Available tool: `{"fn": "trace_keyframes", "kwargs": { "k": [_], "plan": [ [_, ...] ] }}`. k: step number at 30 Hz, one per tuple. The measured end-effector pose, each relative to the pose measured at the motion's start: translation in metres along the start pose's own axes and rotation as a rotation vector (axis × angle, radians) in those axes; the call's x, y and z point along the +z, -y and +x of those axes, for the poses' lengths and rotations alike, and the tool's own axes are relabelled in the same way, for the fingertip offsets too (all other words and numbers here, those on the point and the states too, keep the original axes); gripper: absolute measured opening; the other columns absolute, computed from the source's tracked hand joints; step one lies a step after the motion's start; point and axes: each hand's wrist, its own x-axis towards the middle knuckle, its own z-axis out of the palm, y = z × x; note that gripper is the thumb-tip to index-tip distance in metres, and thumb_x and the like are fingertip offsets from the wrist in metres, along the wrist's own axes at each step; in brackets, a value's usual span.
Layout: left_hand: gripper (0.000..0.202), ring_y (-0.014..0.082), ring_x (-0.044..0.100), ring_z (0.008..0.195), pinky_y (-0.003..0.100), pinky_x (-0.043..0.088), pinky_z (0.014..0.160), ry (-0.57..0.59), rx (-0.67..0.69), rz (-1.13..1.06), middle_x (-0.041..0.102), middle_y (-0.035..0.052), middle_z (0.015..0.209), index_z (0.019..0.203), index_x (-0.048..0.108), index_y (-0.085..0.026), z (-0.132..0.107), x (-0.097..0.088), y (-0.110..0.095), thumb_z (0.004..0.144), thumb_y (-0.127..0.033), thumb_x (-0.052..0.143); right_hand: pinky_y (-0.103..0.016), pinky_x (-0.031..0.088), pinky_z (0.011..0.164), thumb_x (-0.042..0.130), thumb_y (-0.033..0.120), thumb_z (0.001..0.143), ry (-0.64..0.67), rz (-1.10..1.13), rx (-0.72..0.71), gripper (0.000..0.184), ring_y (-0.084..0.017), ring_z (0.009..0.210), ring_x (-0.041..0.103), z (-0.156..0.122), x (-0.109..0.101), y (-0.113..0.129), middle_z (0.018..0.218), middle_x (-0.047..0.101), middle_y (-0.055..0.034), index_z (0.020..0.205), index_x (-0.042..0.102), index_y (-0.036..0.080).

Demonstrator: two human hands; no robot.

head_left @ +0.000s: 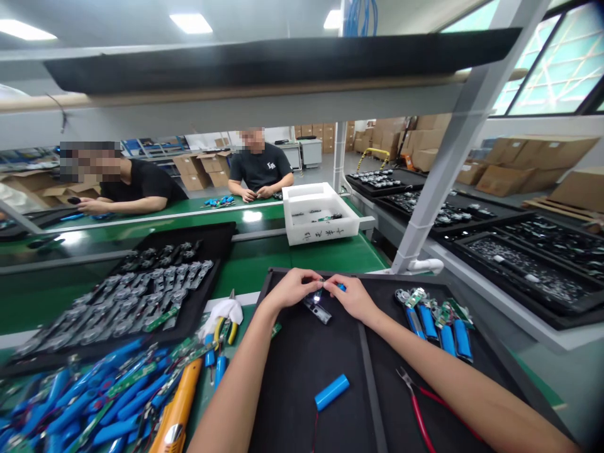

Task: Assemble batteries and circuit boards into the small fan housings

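- Black tray lies beneath both forearms, which reach in from the lower edge and converge toward its far side.
- Left hand: wrist bent inward, back of the hand upward, thumb and forefinger drawn into a narrow grip on a small part.
- Right hand: fingers pointing leftward, its grip equally narrow on that same part; a blue piece shows beside the fingers, mostly covered.
- Both sets of fingertips nearly meet, with the small part between them, over the tray.
- Grey housing sits slantwise just below the fingertips; I cannot tell whether they touch it.
- Blue cell rests on the tray between the forearms.
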Motion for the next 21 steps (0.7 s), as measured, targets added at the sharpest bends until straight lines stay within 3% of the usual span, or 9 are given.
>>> {"fn": "trace_keyframes", "kwargs": {
  "k": [8,21],
  "plan": [
    [0.029,0.0175,0.065,0.081,0.025,0.048,0.075,0.034,0.036,0.072,0.072,0.0031,0.089,0.107,0.070,-0.018,-0.0053,-0.0009,-0.0008,0.080,-0.026,0.065,-0.028,0.042,0.069,0.056,0.042,0.099,0.011,-0.001,-0.003,0.031,-0.018,0.069,0.061,-0.0009,0.0011,0.0035,0.075,0.071,0.0000,0.084,0.073,0.021],
    [0.029,0.0153,0.062,0.075,0.024,0.046,0.075,0.088,0.028,0.116,0.070,-0.0003,0.083,0.106,0.067,-0.019,-0.0034,-0.0026,-0.0008,0.078,-0.022,0.065,-0.028,0.042,0.070,0.057,0.042,0.099,0.036,-0.013,-0.019,0.030,-0.017,0.070,0.061,-0.0015,-0.0005,0.0049,0.079,0.073,-0.0003,0.087,0.074,0.020]
  ]
}}
